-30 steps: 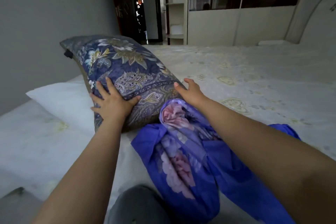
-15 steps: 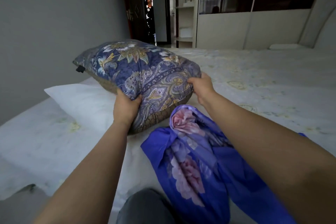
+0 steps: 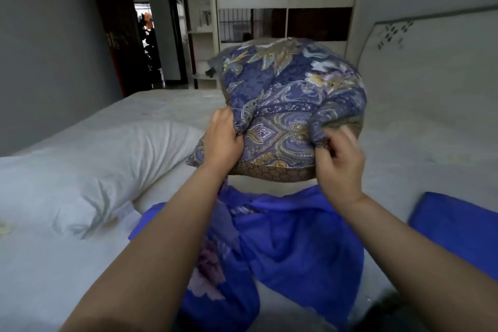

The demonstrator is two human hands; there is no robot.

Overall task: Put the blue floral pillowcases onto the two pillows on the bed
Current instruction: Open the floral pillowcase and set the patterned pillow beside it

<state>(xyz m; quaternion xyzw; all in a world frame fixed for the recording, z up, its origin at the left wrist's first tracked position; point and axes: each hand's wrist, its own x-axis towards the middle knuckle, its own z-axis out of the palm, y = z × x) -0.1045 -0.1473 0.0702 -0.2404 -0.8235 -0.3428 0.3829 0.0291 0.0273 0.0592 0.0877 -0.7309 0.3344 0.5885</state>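
Both hands' fingers point(image 3: 237, 131) buried in patterned pillow point(image 3: 291, 105) folds, right hand point(image 3: 339, 162) blurred

Bed point(image 3: 67, 264): white pillow point(image 3: 89, 170), blue pillowcases point(image 3: 291, 245).

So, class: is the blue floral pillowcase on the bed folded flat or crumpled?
Crumpled: the blue floral pillowcase lies bunched in loose folds under both forearms.

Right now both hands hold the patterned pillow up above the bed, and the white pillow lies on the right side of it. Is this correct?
Not quite. Both the left hand and the right hand do grip the patterned pillow above the bed, but the white pillow lies on its left side, as the head view shows.
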